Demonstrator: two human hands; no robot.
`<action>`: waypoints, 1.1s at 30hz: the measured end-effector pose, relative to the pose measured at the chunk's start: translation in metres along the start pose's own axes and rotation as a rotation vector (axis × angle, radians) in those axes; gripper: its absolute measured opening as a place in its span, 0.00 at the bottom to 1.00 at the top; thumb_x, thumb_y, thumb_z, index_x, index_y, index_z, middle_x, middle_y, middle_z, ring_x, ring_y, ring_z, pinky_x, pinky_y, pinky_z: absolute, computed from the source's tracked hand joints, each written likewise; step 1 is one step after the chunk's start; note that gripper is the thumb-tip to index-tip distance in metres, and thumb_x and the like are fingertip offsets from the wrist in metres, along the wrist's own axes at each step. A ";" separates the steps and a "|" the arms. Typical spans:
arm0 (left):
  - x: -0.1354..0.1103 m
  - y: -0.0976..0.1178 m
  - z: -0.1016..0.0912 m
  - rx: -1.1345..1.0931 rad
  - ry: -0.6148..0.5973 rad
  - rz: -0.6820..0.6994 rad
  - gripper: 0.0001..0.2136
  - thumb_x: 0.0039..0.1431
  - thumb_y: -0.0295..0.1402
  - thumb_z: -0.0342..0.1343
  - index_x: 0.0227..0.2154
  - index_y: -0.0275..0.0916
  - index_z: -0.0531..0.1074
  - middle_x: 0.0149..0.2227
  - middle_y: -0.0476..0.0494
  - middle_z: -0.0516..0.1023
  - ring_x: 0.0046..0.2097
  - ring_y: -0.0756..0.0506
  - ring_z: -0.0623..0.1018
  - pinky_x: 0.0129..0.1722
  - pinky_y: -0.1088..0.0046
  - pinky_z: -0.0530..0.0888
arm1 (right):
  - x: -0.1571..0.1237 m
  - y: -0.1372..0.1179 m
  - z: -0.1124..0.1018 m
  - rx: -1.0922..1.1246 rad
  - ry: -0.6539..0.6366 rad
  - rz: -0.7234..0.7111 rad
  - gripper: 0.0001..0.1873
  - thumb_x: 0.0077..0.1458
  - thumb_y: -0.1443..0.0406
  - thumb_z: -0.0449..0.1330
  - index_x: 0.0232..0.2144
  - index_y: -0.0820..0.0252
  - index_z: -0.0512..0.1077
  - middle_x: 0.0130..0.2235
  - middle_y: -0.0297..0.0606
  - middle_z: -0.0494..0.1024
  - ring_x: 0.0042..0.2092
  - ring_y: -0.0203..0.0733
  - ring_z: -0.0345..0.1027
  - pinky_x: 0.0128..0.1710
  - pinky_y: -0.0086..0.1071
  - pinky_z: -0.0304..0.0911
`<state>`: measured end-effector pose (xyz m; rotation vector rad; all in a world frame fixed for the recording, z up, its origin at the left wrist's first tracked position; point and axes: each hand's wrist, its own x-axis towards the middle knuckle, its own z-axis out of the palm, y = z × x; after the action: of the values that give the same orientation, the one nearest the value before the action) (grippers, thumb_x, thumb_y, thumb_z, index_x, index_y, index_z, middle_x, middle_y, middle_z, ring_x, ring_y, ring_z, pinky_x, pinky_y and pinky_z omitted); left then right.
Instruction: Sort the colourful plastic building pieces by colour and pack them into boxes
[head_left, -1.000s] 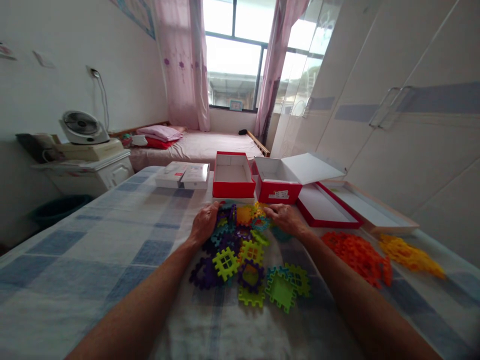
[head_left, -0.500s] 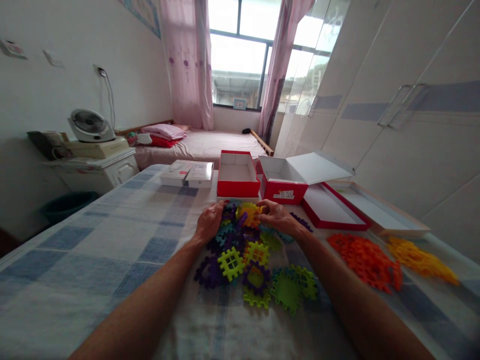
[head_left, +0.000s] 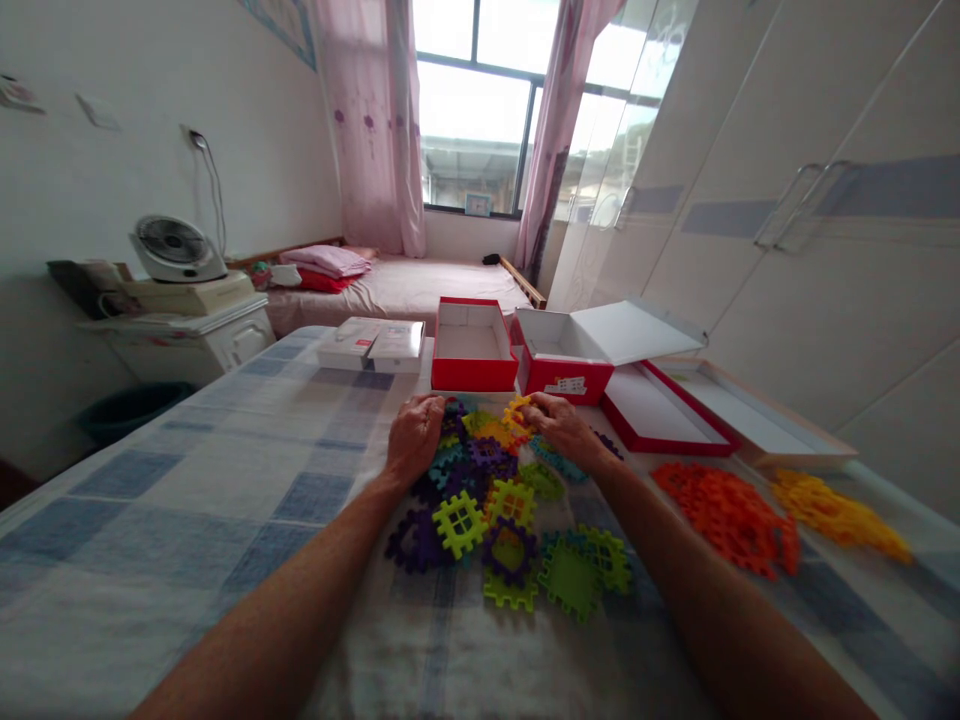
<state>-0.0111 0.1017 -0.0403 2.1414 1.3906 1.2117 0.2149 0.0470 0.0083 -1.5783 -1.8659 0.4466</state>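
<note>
Table (head_left: 187, 520) under blue-and-white checked cloth. Along far edge, left to right: two white boxes (head_left: 398, 348), open-topped red box (head_left: 474, 374), second red box (head_left: 562, 383) with flap raised to the right. Toward far right corner: shallow red tray (head_left: 679, 445), then shallow pale-edged tray (head_left: 802, 460). Mid-table, in front of the open-topped red box: loose pile of toothed plastic pieces (head_left: 469, 478), mostly purple, green, blue; long axis running from far edge toward near side. Toward right edge: orange heap (head_left: 724, 515), then smaller yellow heap (head_left: 836, 515) just beside, closer to that edge, slanting toward near right corner. Left hand (head_left: 415, 438) at far left of pile, fingers curled over dark pieces; can't tell if gripping anything. Right hand (head_left: 559, 428) at far right of pile, thumb and fingers pinched together on yellow piece (head_left: 517, 412). Yellow piece: at far end of pile, just left of right fingertips, held by right side; free side points left, toward left hand. Looks tilted; long axis unclear.
</note>
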 end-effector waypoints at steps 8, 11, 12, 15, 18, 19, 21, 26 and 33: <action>0.001 -0.003 0.004 0.021 -0.006 -0.025 0.24 0.64 0.40 0.33 0.36 0.38 0.76 0.43 0.41 0.76 0.48 0.43 0.72 0.52 0.67 0.65 | 0.005 -0.004 0.035 -0.211 0.012 -0.057 0.11 0.53 0.66 0.56 0.40 0.62 0.72 0.39 0.42 0.76 0.41 0.41 0.67 0.41 0.29 0.58; 0.000 -0.003 0.004 0.009 -0.012 -0.018 0.24 0.64 0.40 0.33 0.35 0.38 0.76 0.41 0.41 0.77 0.46 0.43 0.72 0.51 0.66 0.66 | 0.004 -0.004 0.034 -0.151 -0.047 -0.052 0.16 0.52 0.66 0.56 0.44 0.61 0.71 0.38 0.40 0.77 0.38 0.40 0.69 0.38 0.28 0.59; 0.000 -0.004 0.005 0.006 -0.010 -0.019 0.24 0.64 0.41 0.33 0.35 0.38 0.76 0.41 0.41 0.77 0.46 0.43 0.72 0.50 0.66 0.66 | 0.003 -0.005 0.033 -0.131 -0.060 -0.055 0.16 0.52 0.67 0.56 0.44 0.61 0.71 0.38 0.39 0.78 0.38 0.39 0.69 0.38 0.27 0.59; 0.000 -0.004 0.005 0.004 -0.014 -0.021 0.24 0.64 0.41 0.33 0.33 0.38 0.76 0.41 0.41 0.77 0.46 0.43 0.72 0.51 0.67 0.66 | 0.001 -0.007 0.031 -0.110 -0.088 -0.054 0.13 0.51 0.66 0.56 0.41 0.61 0.72 0.35 0.37 0.77 0.35 0.37 0.68 0.34 0.26 0.58; 0.000 -0.003 0.005 0.010 -0.022 -0.026 0.24 0.64 0.41 0.33 0.33 0.39 0.76 0.41 0.42 0.77 0.46 0.44 0.72 0.50 0.68 0.66 | -0.001 -0.010 0.029 -0.102 -0.139 -0.041 0.10 0.49 0.65 0.56 0.34 0.62 0.73 0.30 0.34 0.74 0.31 0.35 0.65 0.29 0.26 0.55; 0.000 -0.003 0.005 0.014 -0.025 -0.026 0.24 0.64 0.41 0.33 0.32 0.39 0.75 0.41 0.42 0.77 0.46 0.44 0.72 0.50 0.68 0.66 | -0.001 -0.010 0.029 -0.089 -0.156 -0.037 0.09 0.49 0.65 0.56 0.33 0.63 0.73 0.28 0.34 0.74 0.30 0.34 0.64 0.29 0.25 0.54; 0.000 -0.003 0.004 0.019 -0.033 -0.019 0.24 0.64 0.41 0.33 0.31 0.38 0.75 0.40 0.42 0.76 0.45 0.44 0.72 0.49 0.68 0.66 | -0.001 -0.009 0.027 -0.035 -0.195 -0.021 0.09 0.48 0.65 0.56 0.31 0.63 0.73 0.27 0.33 0.72 0.28 0.33 0.62 0.28 0.25 0.53; 0.000 -0.001 0.003 0.020 -0.037 0.003 0.24 0.64 0.40 0.32 0.28 0.39 0.74 0.37 0.42 0.76 0.43 0.44 0.72 0.48 0.68 0.66 | 0.000 -0.007 0.028 0.055 -0.275 0.005 0.08 0.47 0.64 0.56 0.28 0.65 0.72 0.25 0.31 0.69 0.26 0.31 0.58 0.25 0.26 0.51; 0.000 0.002 0.002 0.039 -0.051 0.000 0.24 0.64 0.40 0.32 0.27 0.39 0.73 0.36 0.42 0.76 0.45 0.44 0.72 0.49 0.68 0.66 | 0.001 -0.008 0.020 0.072 -0.214 0.009 0.05 0.47 0.65 0.54 0.27 0.62 0.67 0.26 0.31 0.66 0.29 0.32 0.57 0.28 0.26 0.52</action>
<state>-0.0079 0.1012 -0.0398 2.1821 1.4041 1.1311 0.1954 0.0488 -0.0014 -1.5426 -1.9765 0.7025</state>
